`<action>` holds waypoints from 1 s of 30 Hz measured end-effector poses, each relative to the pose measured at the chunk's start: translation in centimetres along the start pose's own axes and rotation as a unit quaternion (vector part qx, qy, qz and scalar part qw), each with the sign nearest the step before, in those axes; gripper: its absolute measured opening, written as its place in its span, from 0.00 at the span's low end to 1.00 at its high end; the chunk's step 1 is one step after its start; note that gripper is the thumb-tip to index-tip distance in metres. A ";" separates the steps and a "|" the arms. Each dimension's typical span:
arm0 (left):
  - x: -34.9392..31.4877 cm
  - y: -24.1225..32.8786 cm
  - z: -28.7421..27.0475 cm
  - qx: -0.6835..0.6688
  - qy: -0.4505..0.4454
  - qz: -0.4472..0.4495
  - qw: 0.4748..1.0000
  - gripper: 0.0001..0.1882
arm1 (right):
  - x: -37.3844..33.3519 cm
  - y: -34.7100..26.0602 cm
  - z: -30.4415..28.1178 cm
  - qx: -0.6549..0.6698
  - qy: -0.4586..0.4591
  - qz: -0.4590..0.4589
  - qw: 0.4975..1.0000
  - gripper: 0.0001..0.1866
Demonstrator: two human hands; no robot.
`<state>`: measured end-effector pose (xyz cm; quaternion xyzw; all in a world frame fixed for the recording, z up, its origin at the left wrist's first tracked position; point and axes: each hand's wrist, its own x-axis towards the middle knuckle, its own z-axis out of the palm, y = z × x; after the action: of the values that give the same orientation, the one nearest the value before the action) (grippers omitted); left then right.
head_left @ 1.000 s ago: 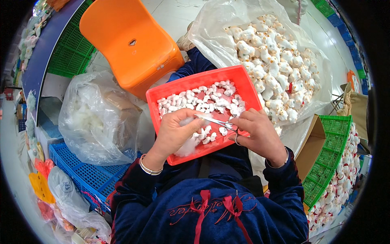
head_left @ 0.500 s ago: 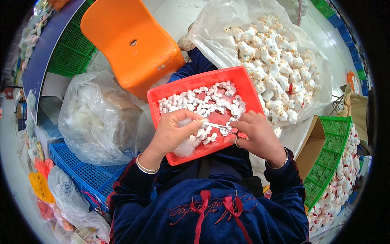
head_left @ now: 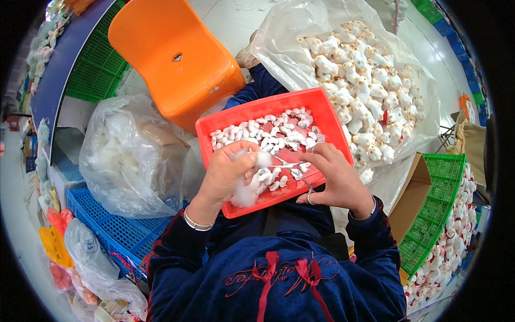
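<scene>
Mid-frame, red tray (head_left: 330, 121), white pieces (head_left: 247, 132) inside; upper right, bag (head_left: 284, 45) of toys (head_left: 370, 96). Left hand (head_left: 222, 170) pinches fluff (head_left: 263, 159) over the tray; right hand (head_left: 337, 176), thumb and fingers spread, holds scissors (head_left: 291, 166), blades parted.

Over a red tray (head_left: 333, 126) of small white pieces (head_left: 251, 129), the left hand (head_left: 228, 169) pinches white stuffing (head_left: 263, 159); the right hand (head_left: 338, 177) holds a scissor-handled metal tool (head_left: 289, 166), its tips parted beside it. From the tray, an orange chair (head_left: 171, 59) stands toward ten-thirty, white plush toys (head_left: 367, 86) at two, a blue crate (head_left: 120, 231) at eight.
</scene>
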<state>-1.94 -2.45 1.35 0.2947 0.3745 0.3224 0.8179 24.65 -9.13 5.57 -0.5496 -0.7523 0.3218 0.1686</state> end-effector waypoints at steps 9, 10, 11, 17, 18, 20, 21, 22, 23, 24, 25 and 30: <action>0.0 0.0 0.8 0.154 0.046 0.040 0.986 0.05 | -0.4 0.8 -0.1 -0.046 -0.033 0.008 0.998 0.22; -0.1 0.1 1.1 0.172 0.044 0.040 0.983 0.05 | -0.4 0.7 -0.3 -0.041 -0.037 0.004 0.998 0.21; -0.2 0.1 1.2 0.190 0.043 0.040 0.980 0.05 | -0.4 0.6 -0.5 -0.035 -0.041 0.000 0.999 0.21; -0.2 0.5 1.0 0.269 0.023 0.048 0.962 0.03 | -0.1 -0.3 -0.3 -0.096 -0.049 -0.025 0.994 0.25; -0.1 0.5 0.8 0.251 0.031 0.039 0.967 0.03 | 0.0 -0.3 -0.4 -0.095 -0.034 -0.023 0.995 0.26; 0.0 0.5 0.4 0.214 0.048 0.021 0.976 0.03 | -0.2 -0.1 -1.1 -0.093 -0.005 -0.018 0.996 0.28; -0.1 0.8 0.4 0.222 0.054 0.015 0.973 0.03 | -0.2 0.2 -1.6 -0.101 -0.009 0.000 0.995 0.29; -0.3 1.2 0.4 0.231 0.061 0.010 0.971 0.03 | -0.3 0.1 -1.7 -0.079 -0.002 -0.001 0.997 0.30; -0.5 1.4 0.5 0.238 0.066 0.005 0.969 0.03 | -0.3 -0.1 -1.7 -0.058 0.004 -0.001 0.998 0.31; -0.5 1.3 0.8 0.251 0.062 0.037 0.965 0.04 | -0.3 -0.3 -1.7 -0.037 0.010 -0.001 0.999 0.31; -0.5 1.0 1.3 0.264 0.058 0.070 0.960 0.04 | -0.3 -0.3 -1.2 -0.039 0.016 -0.013 0.999 0.32; -0.7 0.7 1.5 0.293 0.068 0.118 0.946 0.06 | -0.3 -0.7 -0.1 -0.035 -0.008 0.027 0.999 0.29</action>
<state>-1.29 -2.92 2.93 0.5407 0.4698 0.3117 0.6243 24.27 -9.48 6.16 -0.5726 -0.7494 0.3041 0.1343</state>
